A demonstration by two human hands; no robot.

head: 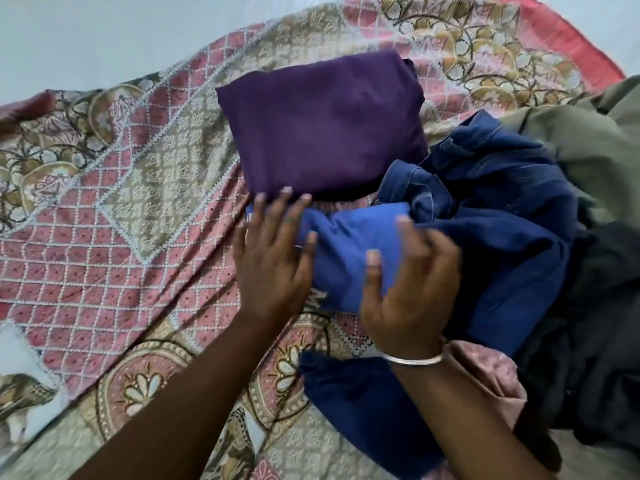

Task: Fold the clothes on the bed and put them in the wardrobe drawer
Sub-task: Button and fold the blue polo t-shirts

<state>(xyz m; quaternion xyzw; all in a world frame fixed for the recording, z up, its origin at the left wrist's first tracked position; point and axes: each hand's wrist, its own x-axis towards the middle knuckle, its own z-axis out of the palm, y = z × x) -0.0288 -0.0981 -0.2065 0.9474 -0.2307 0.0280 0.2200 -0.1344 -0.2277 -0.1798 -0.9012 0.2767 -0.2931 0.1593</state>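
**On the bed: two hands at a blue garment**

Across a patterned bedspread (114, 209) in pink, beige and brown, clothes are spread, seen from above by the head camera. At the centre, a folded purple garment (322, 123) lies flat on the bedspread. Just below it, touching its near edge, a bright blue garment (346, 251) is bunched into a soft roll, with part of a white print seen at its lower edge.

The left hand (272, 261) is laid on the left end of the blue garment, fingers straight and spread, the fingertips reaching the purple garment's edge. The right hand (405, 289) is placed on the right part of the same garment, fingers loosely curled and lifted; it is blurred, so whether cloth is gripped cannot be told. A silver bangle (412, 360) is worn on the right wrist.

To the right, dark blue jeans (502, 209) are heaped against the blue garment. Further right, olive cloth (588, 133) and black cloth (595, 358) are piled. A pink cloth (491, 379) is seen beside the right wrist.
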